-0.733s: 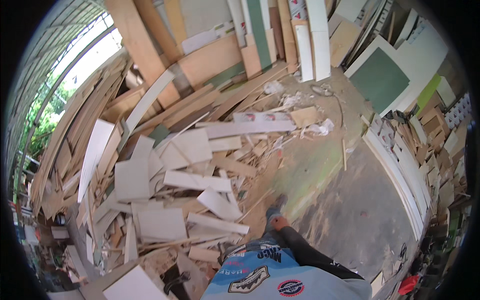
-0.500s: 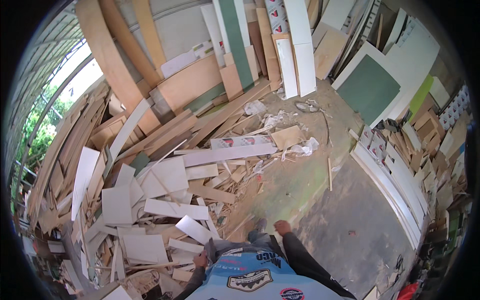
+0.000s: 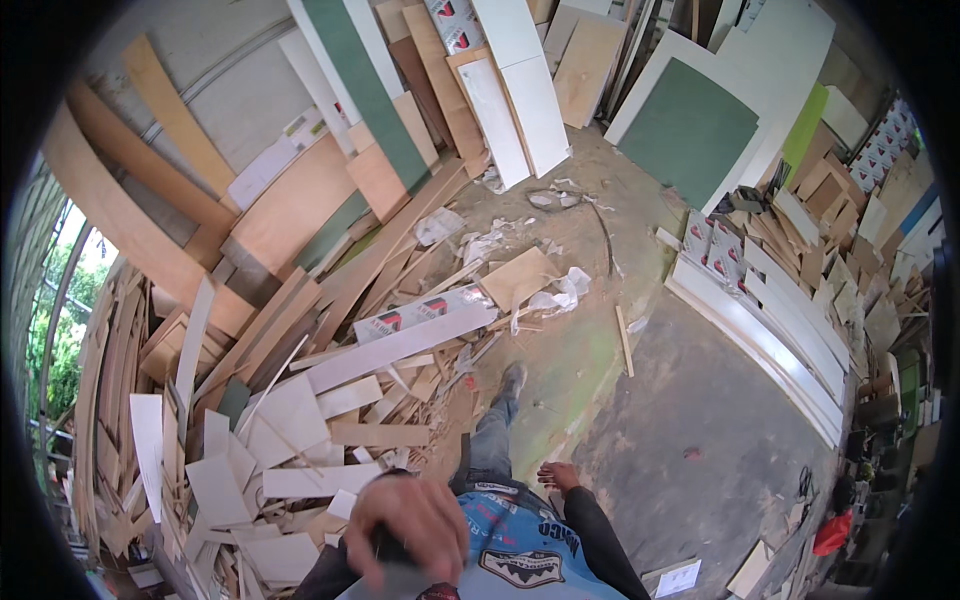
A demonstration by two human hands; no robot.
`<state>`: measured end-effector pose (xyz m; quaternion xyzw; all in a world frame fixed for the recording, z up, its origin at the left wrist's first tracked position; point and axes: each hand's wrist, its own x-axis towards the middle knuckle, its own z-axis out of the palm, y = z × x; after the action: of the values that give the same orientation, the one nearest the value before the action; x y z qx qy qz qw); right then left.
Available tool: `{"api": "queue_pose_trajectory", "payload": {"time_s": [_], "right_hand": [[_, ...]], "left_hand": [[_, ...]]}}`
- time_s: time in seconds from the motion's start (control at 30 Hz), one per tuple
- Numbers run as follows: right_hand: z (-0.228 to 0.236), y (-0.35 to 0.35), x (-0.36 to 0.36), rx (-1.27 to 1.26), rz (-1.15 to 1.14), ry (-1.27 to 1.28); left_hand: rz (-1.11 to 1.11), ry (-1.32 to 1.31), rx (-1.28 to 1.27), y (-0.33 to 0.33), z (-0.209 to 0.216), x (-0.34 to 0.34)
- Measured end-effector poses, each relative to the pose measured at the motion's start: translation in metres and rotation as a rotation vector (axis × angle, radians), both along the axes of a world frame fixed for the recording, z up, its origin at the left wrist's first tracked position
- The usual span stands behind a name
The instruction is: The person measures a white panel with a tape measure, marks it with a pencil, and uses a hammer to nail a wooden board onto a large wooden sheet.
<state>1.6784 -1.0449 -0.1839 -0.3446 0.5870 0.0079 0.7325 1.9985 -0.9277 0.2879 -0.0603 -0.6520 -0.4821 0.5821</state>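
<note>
My left hand is raised close in front of my blue printed shirt. Its fingers are bent and smeared by motion, and a dark patch shows between them that I cannot make out. My right hand hangs beside my right hip with fingers apart, holding nothing, above the bare floor. One foot in a shoe is stepped forward at the edge of a heap of offcuts. Nearest to my left side lie pale board scraps.
Long planks and panels lean on the far wall. A green panel stands at the far right. White boards lie stacked along the right. A thin wood strip, crumpled plastic and a red item lie on the floor.
My left hand has risen from beside my left hip to in front of my body. My right hand's fingers have spread. One foot has stepped forward, and the view has turned right.
</note>
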Motion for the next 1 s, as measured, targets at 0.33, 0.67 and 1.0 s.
{"api": "queue_pose_trajectory", "payload": {"time_s": [0.33, 0.67, 1.0], "right_hand": [[-0.033, -0.267, 0.064, -0.339, 0.07, 0.073], [-0.026, -0.492, 0.13, -0.368, -0.15, 0.168], [-0.085, -0.649, 0.285, -0.472, 0.679, 0.259]], "left_hand": [[0.014, 0.199, -0.222, -0.253, 0.053, 0.057], [0.084, 0.172, -0.093, -0.427, 0.065, 0.178], [0.439, 0.104, -0.024, -0.573, -0.023, 0.328]]}}
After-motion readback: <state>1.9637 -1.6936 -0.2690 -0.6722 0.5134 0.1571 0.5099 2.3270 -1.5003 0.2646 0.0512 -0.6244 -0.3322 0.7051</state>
